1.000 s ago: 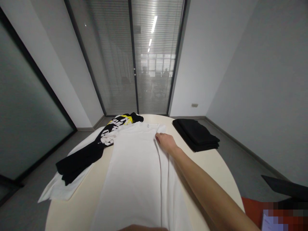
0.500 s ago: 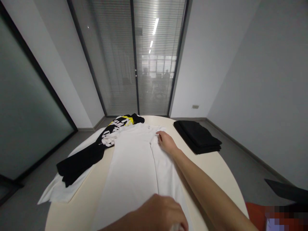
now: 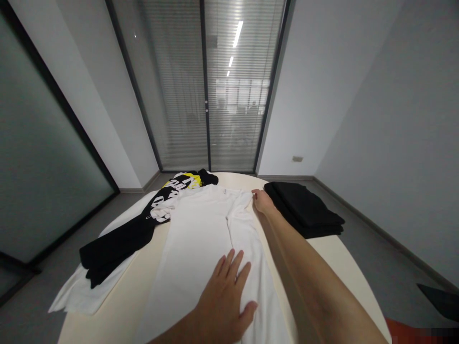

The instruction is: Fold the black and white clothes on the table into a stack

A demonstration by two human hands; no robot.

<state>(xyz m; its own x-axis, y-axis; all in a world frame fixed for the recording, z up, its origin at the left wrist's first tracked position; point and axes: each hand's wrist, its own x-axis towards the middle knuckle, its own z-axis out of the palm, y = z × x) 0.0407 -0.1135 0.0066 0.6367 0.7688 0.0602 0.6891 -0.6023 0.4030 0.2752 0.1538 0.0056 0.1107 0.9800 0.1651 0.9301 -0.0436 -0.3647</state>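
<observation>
In the head view, my left grip (image 3: 222, 294) is open, fingers spread over the white shirt (image 3: 193, 229), which lies beneath and beyond it on the tabletop (image 3: 340, 258). My right grip (image 3: 263, 200) is at the sleeve edge; whether it pinches, I can't tell. Black folded cloth (image 3: 304, 205) sits just right of it. I judge the shirt light, soft and limp, best held by sleeve or side edge.

White T-shirt (image 3: 195, 229): plain, short-sleeved, a small mark inside its collar.
Pose: laid out lengthwise, neckline at the far end, lower part running toward the camera.
Fabric: mostly flat, creased down the right of the chest, rippled at lower right.
Place: mid-tabletop (image 3: 346, 272).
</observation>
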